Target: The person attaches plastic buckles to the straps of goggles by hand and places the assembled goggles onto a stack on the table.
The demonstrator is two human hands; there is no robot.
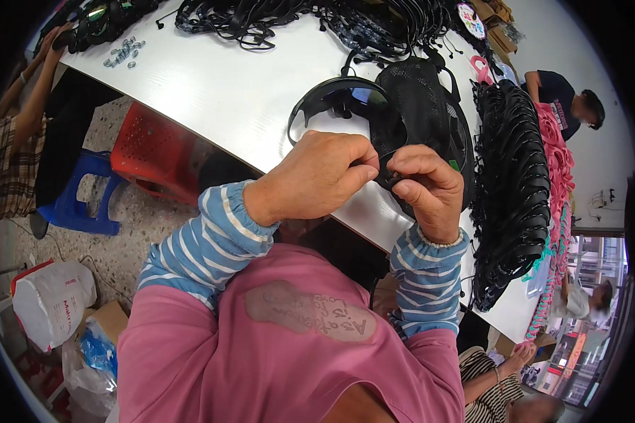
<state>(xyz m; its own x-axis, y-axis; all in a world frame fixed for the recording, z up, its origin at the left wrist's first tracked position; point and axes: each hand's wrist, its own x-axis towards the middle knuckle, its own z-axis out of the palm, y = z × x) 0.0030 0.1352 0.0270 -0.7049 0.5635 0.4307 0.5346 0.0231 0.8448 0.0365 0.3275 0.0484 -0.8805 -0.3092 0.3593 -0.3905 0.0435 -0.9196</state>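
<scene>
My left hand [321, 175] is closed, thumb against curled forefinger, at the lower edge of a black goggle-like piece [346, 88] with a dark, shiny lens. What its fingertips hold is hidden. Close on its right, my right hand [430, 190] pinches a small dark part [394, 176] between thumb and fingers; the part is too small to name. The goggle-like piece lies on the white table, its curved rim just beyond my left knuckles. A black mesh bag [420, 99] lies behind and beside my right hand.
Black straps [511, 190] are piled along the right, beside pink ones [554, 141]. More black straps [226, 21] and small clear pieces [123, 53] lie farther back on the table [212, 84]. Red [152, 151] and blue stools [85, 194] stand left. Other people sit or stand around.
</scene>
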